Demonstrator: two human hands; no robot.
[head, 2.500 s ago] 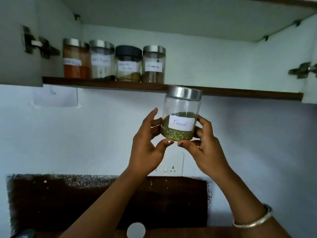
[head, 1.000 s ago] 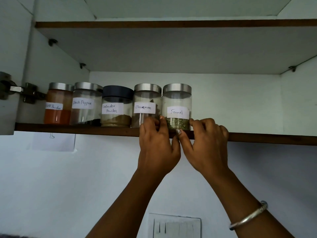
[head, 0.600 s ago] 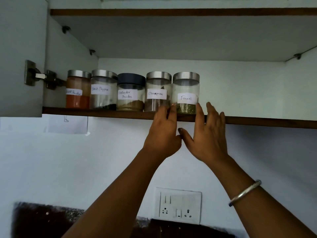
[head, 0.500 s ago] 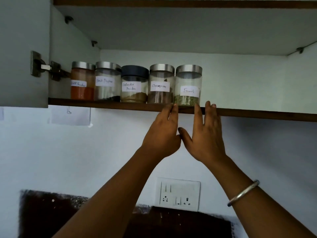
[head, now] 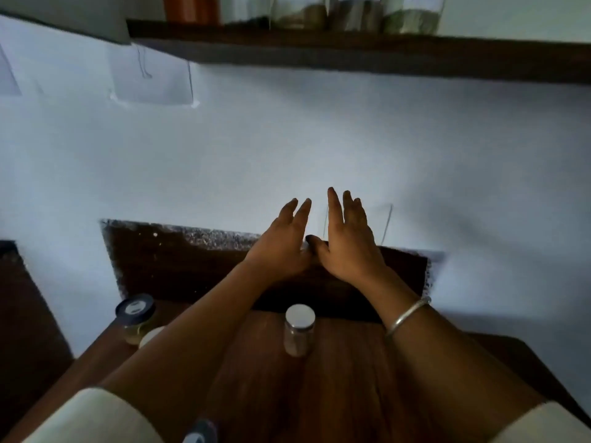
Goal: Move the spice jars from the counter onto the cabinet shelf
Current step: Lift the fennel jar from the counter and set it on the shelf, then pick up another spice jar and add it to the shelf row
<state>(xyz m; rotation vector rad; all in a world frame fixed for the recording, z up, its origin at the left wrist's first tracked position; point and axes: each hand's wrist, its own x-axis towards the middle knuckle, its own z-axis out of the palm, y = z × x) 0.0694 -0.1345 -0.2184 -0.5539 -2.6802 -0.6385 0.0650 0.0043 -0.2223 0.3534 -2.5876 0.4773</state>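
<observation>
Hands empty: left hand (head: 283,247) and right hand (head: 348,244) are side by side in the air, fingers straight. Below them a steel-lidded spice jar (head: 299,330) stands on the wooden surface (head: 335,394); a black-lidded jar (head: 136,318) stands down to their left. High above them, the cabinet shelf (head: 351,49) carries a row of jars (head: 411,17).

Left hand (head: 281,251), right hand (head: 348,247): outstretched, flat.

Shelf jars (head: 411,19) are cut off above.
</observation>
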